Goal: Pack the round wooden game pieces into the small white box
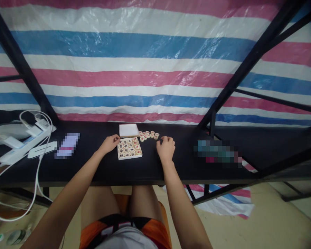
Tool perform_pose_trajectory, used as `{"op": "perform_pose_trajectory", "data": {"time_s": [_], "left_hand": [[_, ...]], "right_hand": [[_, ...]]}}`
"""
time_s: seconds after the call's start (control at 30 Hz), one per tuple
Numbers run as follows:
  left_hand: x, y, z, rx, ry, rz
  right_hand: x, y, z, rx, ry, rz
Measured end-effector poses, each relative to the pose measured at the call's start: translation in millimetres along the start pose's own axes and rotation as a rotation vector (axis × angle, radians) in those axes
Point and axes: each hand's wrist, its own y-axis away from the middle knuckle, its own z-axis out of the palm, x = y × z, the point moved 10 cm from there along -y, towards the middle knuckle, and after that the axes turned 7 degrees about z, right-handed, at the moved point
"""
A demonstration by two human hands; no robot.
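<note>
Pieces (pixel 147 135) (loose) just beside right hand (pixel 166 148)

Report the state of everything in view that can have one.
Xiangqi tray: uncovered, pieces inside face up
Box lid: off, behind the tray
Loose xiangqi pieces: clustered beside the lid
Left hand: fingers curled, near the tray
Right hand: fingers curled, contents unclear
Power strip: adapters plugged in
Phone: blurred, screen apparently lit
</note>
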Motion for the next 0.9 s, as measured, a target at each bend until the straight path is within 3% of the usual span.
{"op": "perform_pose_trajectory", "data": {"time_s": [0.27, 0.4, 0.6, 0.9], "left_hand": [[3.9, 0.8, -1.8, 0.003, 0.007, -0.003], [4.6, 1.1, -1.9, 0.001, 0.011, -0.004], [1.0, 0.5, -0.7, 0.001, 0.01, -0.006], [3.4, 0.4, -1.2, 0.002, 0.008, -0.003]], "right_hand": [[4.2, 0.5, 18.5, -0.195, 0.08, 0.021], [3.4, -2.6, 12.3, -0.132, 0.048, 0.026], [0.1, -5.1, 30.9, -0.185, 0.078, -0.029], [-3.6, -2.6, 16.0, -0.137, 0.077, -0.027]]}}
